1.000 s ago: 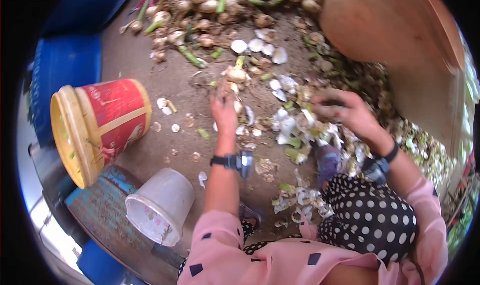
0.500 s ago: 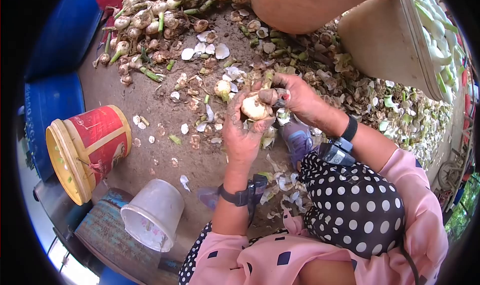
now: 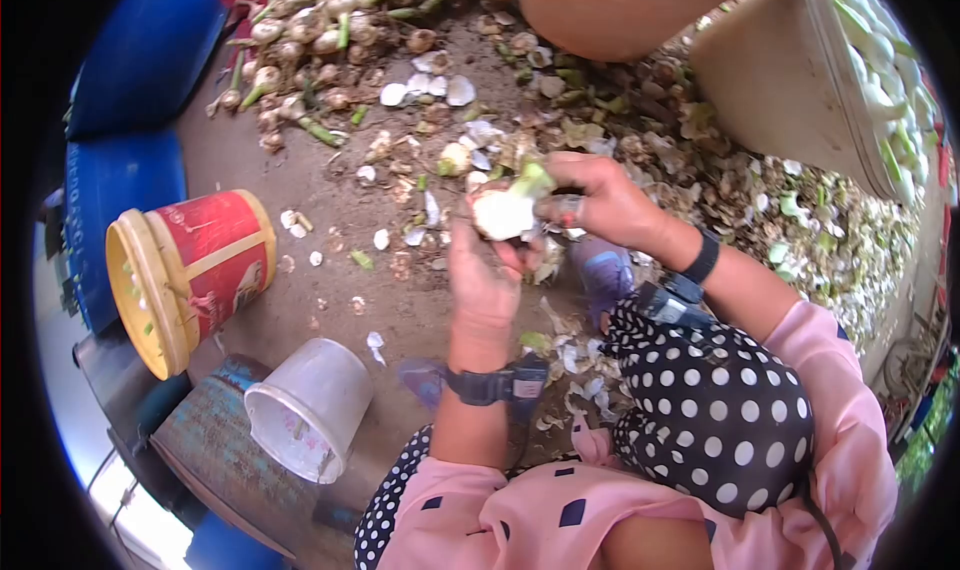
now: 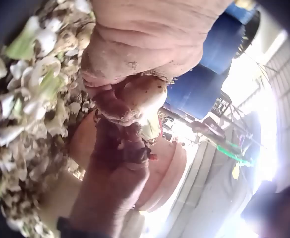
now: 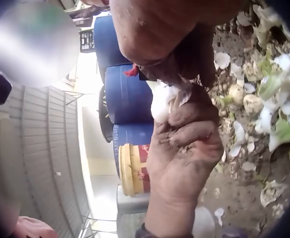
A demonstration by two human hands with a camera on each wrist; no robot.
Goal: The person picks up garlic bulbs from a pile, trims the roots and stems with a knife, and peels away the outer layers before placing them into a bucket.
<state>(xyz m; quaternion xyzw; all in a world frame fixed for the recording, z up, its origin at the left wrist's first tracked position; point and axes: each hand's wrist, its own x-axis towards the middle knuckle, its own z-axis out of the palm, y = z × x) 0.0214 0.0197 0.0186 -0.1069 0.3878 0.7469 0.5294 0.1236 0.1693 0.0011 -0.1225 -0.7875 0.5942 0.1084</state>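
A whitish garlic bulb (image 3: pixel 500 216) with a short green stem (image 3: pixel 532 181) is held up in front of the person, over the littered ground. The left hand (image 3: pixel 484 278) grips it from below, fingers curled round its side, as the right wrist view also shows. At the stem side, the right hand (image 3: pixel 606 202) has its fingers and thumb bent against the bulb, pinching at its outer skin. A dark wrap with a bit of red sits on a right-hand digit. In the left wrist view the bulb (image 4: pixel 152 94) is partly hidden behind the left hand.
A heap of untrimmed garlic (image 3: pixel 330 30) lies at the far side, with peeled skins (image 3: pixel 575 345) strewn nearby. Left stand a red and yellow bucket (image 3: pixel 215 255) and a white bucket (image 3: pixel 320 395). A tilted tub (image 3: pixel 780 90) of pale bulbs stands at upper right.
The left hand has lifted from the ground with a garlic bulb, and the right hand has come over to it. Since half a second ago, the bulb's visible surface has turned from brownish to white.
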